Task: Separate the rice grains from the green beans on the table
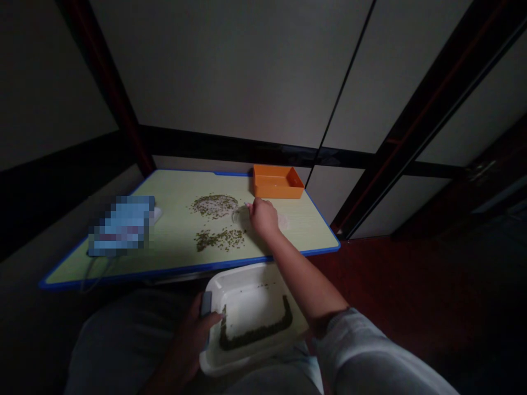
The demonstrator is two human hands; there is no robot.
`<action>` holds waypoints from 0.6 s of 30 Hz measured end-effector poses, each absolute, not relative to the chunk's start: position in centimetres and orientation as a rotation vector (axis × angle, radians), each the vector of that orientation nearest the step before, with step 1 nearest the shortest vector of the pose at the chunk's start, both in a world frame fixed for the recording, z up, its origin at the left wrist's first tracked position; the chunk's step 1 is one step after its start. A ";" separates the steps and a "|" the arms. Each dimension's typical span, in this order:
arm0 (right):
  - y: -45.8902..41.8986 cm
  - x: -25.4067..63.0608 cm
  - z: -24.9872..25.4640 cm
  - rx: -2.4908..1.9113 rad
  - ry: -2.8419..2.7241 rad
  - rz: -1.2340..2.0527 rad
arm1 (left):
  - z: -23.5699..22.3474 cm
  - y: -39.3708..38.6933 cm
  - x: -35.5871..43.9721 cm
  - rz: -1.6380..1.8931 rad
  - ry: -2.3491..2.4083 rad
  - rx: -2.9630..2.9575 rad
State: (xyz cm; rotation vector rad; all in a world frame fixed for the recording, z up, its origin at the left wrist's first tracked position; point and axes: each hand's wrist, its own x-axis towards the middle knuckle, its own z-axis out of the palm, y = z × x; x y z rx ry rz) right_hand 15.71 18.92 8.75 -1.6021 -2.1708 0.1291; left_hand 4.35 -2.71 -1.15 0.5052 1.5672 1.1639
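Observation:
My right hand (263, 218) is over the table, its fingers closed on a small clear object (240, 214) that is hard to make out. Just left of it lies a loose patch of small green grains mixed with whitish bits (214, 205). A second patch of green grains (220, 239) is spread nearer the table's front edge. My left hand (192, 332) grips the grey handle of a white plastic basin (249, 304) on my lap. Dark green grains (261, 333) line the basin's inner edge in a U shape.
The pale yellow table (173, 192) has a blue rim. An orange open box (280, 191) stands at its back right corner. At the left is a blurred-out blue item (123, 225) with a cord hanging off the front edge. A panelled wall (230, 71) rises behind.

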 end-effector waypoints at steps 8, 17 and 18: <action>18.7 16.7 6.8 -1.559 -2.043 0.053 | -2.5 -2.1 3.6 1.191 1.683 0.455; 19.2 16.8 6.4 -1.450 -2.177 0.095 | -2.7 -2.4 4.0 1.150 1.632 0.466; 19.3 17.0 6.4 -1.451 -2.189 0.094 | -2.6 -2.4 4.0 1.152 1.635 0.485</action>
